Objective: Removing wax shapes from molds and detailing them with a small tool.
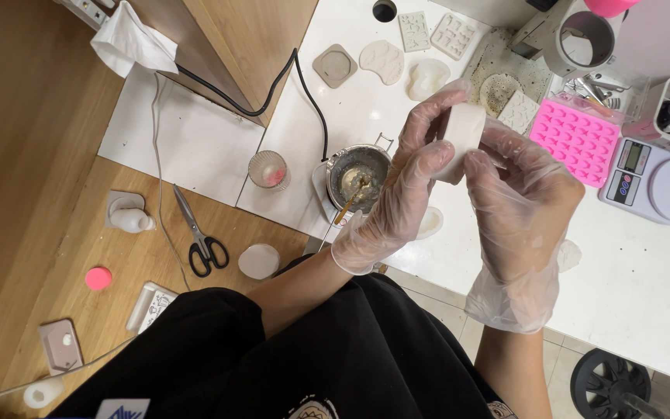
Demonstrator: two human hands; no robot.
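1. Both hands wear thin clear gloves and grip one white block-shaped mould [461, 138] above the white table [645, 287]. Left hand [405, 198] closes on it from 9 o'clock, right hand [517, 206] from 4 o'clock.
2. Count: one metal pot [358, 177] with one stick in it, at 9 o'clock from the left hand; one small glass cup [267, 169] further at 9 o'clock; one pair of black scissors [199, 237]; one pink silicone mould [575, 140] at 2 o'clock; one kitchen scale [657, 182] at 3 o'clock; several flat white moulds at 12 o'clock, hard to count.
3. Fingers hide the lower part of the block, so its full shape is not clear. The scale is cut off at the right edge.
4. The block's long axis runs about from 12 to 6 o'clock, slightly tilted; one broad face turns toward 9 o'clock.
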